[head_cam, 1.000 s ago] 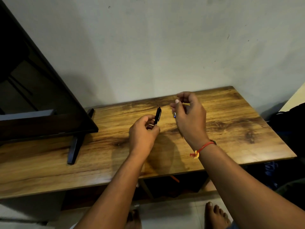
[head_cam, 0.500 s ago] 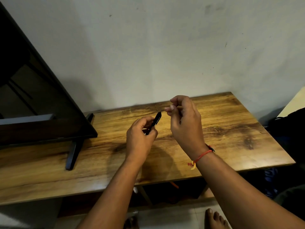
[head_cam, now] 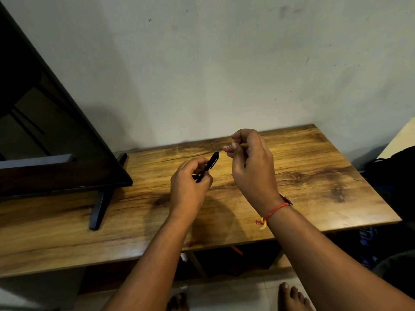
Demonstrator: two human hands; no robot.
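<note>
Pen in two parts, not yet joined.
Over the table (head_cam: 314,176), right of the TV (head_cam: 56,153), my left hand (head_cam: 188,182) curls round the black pen (head_cam: 208,166), upper end tilted toward my right hand (head_cam: 251,167). That hand pinches a thin pale sliver (head_cam: 227,147), likely the refill, just beside that end but apart. I judge the lining-up nearly done; sliding it in remains.

Over the middle of the brown wooden counter (head_cam: 314,176), the left hand (head_cam: 188,185) holds a slim black plastic pen (head_cam: 211,163). The right hand (head_cam: 251,167) is just right of it, pinching a thin pale rod (head_cam: 228,147). A big dark flat screen (head_cam: 45,131) stands at the counter's left end, with the plain grey wall (head_cam: 224,75) behind.
</note>
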